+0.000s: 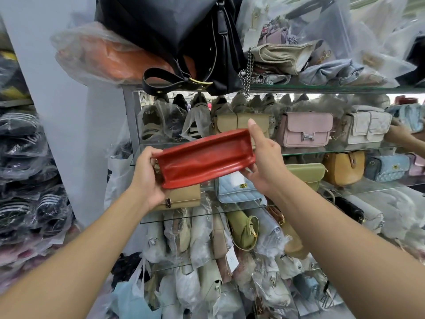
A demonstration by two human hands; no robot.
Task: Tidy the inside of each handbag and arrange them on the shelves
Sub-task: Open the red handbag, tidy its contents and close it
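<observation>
I hold a red handbag (203, 158) up in front of the glass shelves (322, 150), its flat bottom turned toward me. My left hand (147, 178) grips its left end, fingers curled round the edge. At the bag's right end my right hand (264, 157) holds on, with the thumb up along the edge and the fingers underneath. Behind it on the shelves stand a tan bag (241, 122), a pink bag (304, 129), a white bag (365, 126) and a light blue quilted bag (236, 188).
A large black bag (174, 35) hangs over the top shelf edge, just above the red bag. Another person's hand (400, 132) reaches in at the right by a blue bag. Plastic-wrapped bags crowd the lower shelves and floor. Wrapped shoes (27, 176) are stacked at the left.
</observation>
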